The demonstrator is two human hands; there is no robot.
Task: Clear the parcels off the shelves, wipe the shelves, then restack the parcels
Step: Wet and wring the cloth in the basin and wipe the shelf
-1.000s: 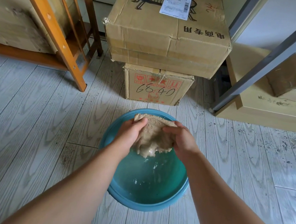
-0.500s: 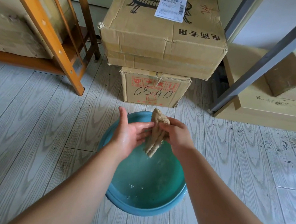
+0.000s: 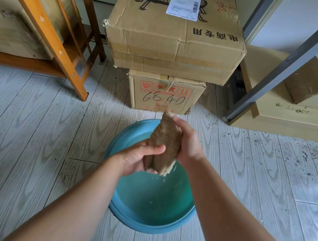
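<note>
A wet brown cloth [image 3: 165, 141], bunched into a thick roll, is held over a blue basin [image 3: 148, 222] with water in it on the floor. My left hand [image 3: 139, 156] grips the roll's lower end, thumb across it. My right hand [image 3: 187, 140] grips its upper part from the right. Water drips from the cloth's lower edge. Beyond the basin two cardboard parcels are stacked: a large one [image 3: 174, 45] with a white label rests on a smaller one [image 3: 165, 94] marked 68 40.
An orange wooden rack [image 3: 46, 29] with cartons behind it stands at the left. At the right a grey metal shelf frame [image 3: 280, 68] holds more cardboard boxes [image 3: 309, 83] on its low board. Dark dirt specks lie on the pale plank floor [image 3: 32, 131].
The cloth went from spread between both hands to folded and bunched into a roll. My left hand, open half a second ago, now grips the lower end.
</note>
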